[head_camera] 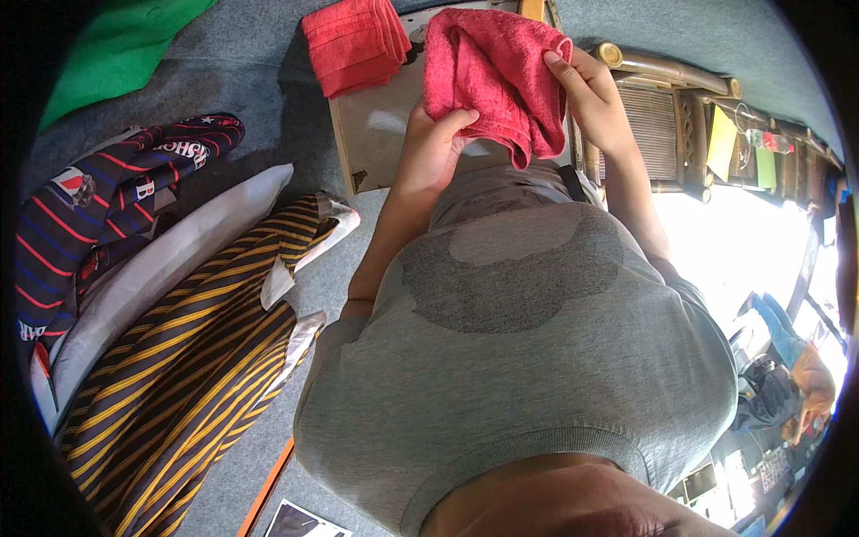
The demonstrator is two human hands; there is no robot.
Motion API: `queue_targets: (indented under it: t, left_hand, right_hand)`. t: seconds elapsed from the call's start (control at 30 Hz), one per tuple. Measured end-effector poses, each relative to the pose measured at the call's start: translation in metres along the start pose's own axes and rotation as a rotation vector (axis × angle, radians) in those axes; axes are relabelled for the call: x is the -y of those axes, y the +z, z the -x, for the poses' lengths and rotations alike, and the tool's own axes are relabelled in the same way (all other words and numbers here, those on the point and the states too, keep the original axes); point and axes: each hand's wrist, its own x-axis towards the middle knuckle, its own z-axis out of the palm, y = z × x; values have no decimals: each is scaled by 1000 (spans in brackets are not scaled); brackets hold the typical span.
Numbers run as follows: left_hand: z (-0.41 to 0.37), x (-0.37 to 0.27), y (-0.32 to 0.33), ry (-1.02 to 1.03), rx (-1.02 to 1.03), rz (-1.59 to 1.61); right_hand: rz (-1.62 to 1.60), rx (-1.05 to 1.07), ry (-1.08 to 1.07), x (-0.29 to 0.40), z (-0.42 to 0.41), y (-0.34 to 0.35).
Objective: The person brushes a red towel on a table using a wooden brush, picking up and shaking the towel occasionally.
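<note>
A red terry towel (500, 74) hangs loosely creased between my two hands, above a low board-like tabletop (376, 151). My left hand (433, 144) grips its lower left edge, with the thumb lying on the cloth. On the upper right side, my right hand (590, 94) pinches the towel's edge between thumb and fingers. Another red towel (356, 47), folded into a compact rectangle, rests at the tabletop's far left corner. The tabletop's surface has worn dark patches, and the held towel hides part of it.
Yellow-and-black striped cloth (201, 322), a grey-white fabric piece (181, 235) and dark printed fabric (74, 221) lie to the left. Green cloth (127, 60) is at upper left. Bamboo furniture (644, 121) stands on the right. Clothes (765, 389) are heaped at far right.
</note>
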Motion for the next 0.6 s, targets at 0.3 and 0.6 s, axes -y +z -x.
queue_targets:
  t: [0.3,0.6]
  left_hand:
    - [1,-1,2,35,-6,25]
    - [1,-2,-5,-37,74,93]
  right_hand:
    - [229,163,-95,15,5,7]
    - [564,270,-327,5,5,24]
